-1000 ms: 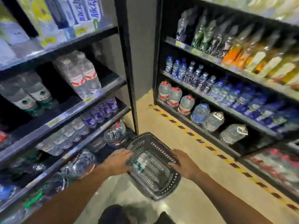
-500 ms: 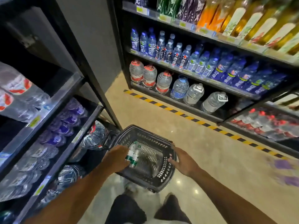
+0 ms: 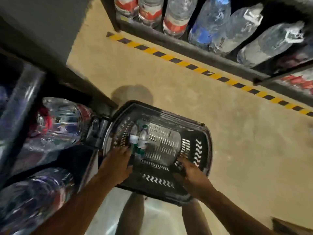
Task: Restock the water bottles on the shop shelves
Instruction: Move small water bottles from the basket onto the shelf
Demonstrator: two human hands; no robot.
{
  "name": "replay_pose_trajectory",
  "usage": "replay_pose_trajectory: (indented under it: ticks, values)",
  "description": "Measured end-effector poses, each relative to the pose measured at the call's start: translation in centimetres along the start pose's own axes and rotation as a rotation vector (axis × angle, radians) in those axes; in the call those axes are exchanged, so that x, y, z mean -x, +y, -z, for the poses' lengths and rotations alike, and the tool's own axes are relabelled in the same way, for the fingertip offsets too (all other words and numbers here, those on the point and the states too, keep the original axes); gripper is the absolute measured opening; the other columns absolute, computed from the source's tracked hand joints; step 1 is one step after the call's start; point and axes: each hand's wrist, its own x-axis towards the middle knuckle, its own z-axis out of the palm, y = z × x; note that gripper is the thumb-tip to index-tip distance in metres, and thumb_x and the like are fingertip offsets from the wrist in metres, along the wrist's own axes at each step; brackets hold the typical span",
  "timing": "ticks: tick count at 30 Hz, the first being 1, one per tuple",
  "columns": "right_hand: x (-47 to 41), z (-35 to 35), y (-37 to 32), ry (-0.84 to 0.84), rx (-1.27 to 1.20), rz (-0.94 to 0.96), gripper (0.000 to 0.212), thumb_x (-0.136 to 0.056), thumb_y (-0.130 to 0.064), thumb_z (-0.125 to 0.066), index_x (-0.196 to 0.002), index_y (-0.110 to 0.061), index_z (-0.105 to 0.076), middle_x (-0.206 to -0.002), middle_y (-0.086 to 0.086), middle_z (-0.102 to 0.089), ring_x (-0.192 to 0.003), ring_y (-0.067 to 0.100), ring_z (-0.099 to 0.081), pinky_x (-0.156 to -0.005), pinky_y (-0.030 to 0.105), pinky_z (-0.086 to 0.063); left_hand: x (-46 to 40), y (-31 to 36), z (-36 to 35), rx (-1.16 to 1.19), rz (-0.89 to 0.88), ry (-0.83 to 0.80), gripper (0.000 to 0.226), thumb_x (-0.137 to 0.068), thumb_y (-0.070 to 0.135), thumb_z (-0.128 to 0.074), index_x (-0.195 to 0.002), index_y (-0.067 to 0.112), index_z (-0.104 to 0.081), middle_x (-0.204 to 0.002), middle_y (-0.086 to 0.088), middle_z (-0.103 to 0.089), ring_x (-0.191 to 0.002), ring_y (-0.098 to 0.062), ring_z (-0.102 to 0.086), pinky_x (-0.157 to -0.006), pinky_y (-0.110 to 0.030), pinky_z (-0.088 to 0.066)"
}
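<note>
A black plastic shopping basket [image 3: 198,150] sits low over the tan floor, beside the left shelf's corner. Two small water bottles [image 3: 140,141] with green and white labels lie against its left inner wall. My left hand [image 3: 116,165] grips the basket's near left rim, its fingertips reaching down beside the bottles' bases. My right hand [image 3: 189,172] grips the near right rim. Both forearms come in from the bottom of the view.
Large water jugs [image 3: 220,24] line the bottom shelf at the upper right, behind yellow and black floor tape [image 3: 186,65]. Big wrapped bottles [image 3: 59,122] fill the left shelf's low tiers. My legs [image 3: 132,214] show under the basket.
The view has tipped down and closer to the floor. The basket has come lower with both hands still on its rim, and the upper shelves have left the view.
</note>
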Motion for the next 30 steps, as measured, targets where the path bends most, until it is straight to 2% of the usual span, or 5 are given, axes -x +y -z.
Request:
replay_pose_trajectory:
  ticks: [2, 15, 21, 25, 30]
  values:
    - [-4.0, -2.6, 2.2, 0.003, 0.019, -0.008, 0.053, -0.101, -0.038, -0.060, -0.150, -0.029, -0.041, -0.144, -0.002, -0.055, -0.125, 0.011, -0.055, -0.107, 0.013, -0.040, -3.3, -1.2, -3.9, 0.002, 0.014, -0.057, 0.070, -0.096, 0.044, -0.058, -0.157, 0.019, -0.033, -0.159, -0.004, -0.037, -0.144, -0.027, -0.037, -0.120, -0.040, -0.031]
    - [-29.2, -17.4, 11.7, -0.144, -0.209, -0.103, 0.062, -0.099, -0.027, -0.066, -0.154, -0.017, -0.040, -0.152, 0.007, -0.051, -0.138, 0.024, -0.050, -0.116, 0.042, -0.040, -21.2, -4.4, -19.8, 0.163, 0.185, -0.141, 0.067, -0.091, 0.037, -0.069, -0.148, 0.025, -0.037, -0.152, 0.001, -0.043, -0.143, -0.022, -0.038, -0.118, -0.043, -0.037]
    - [-35.5, -23.5, 9.8, -0.034, -0.466, -0.135, 0.051, -0.096, -0.035, -0.069, -0.140, -0.027, -0.044, -0.115, -0.019, -0.060, -0.107, 0.006, -0.063, -0.081, 0.011, -0.052, -22.1, -6.2, -21.7, 0.213, 0.238, -0.127, 0.071, -0.094, 0.043, -0.063, -0.155, 0.030, -0.027, -0.164, 0.005, -0.024, -0.151, -0.018, -0.022, -0.123, -0.039, -0.030]
    - [-37.4, -26.3, 8.4, 0.123, -0.557, -0.242, 0.065, -0.087, -0.042, -0.078, -0.137, -0.020, -0.043, -0.126, -0.003, -0.060, -0.108, 0.012, -0.062, -0.081, 0.018, -0.055, -22.1, -7.1, -22.7, 0.255, 0.275, -0.151, 0.085, -0.098, 0.044, -0.057, -0.161, 0.030, -0.001, -0.170, 0.005, 0.006, -0.157, -0.018, -0.004, -0.126, -0.042, -0.023]
    - [-36.2, -25.0, 9.0, 0.123, -0.552, -0.181, 0.040, -0.088, -0.033, -0.078, -0.118, -0.028, -0.051, -0.100, -0.014, -0.066, -0.086, -0.004, -0.062, -0.063, 0.013, -0.048, -22.1, -7.5, -22.6, 0.404, 0.282, -0.052, 0.089, -0.093, 0.034, -0.068, -0.161, 0.026, -0.011, -0.167, 0.005, -0.014, -0.152, -0.016, -0.025, -0.120, -0.041, -0.035]
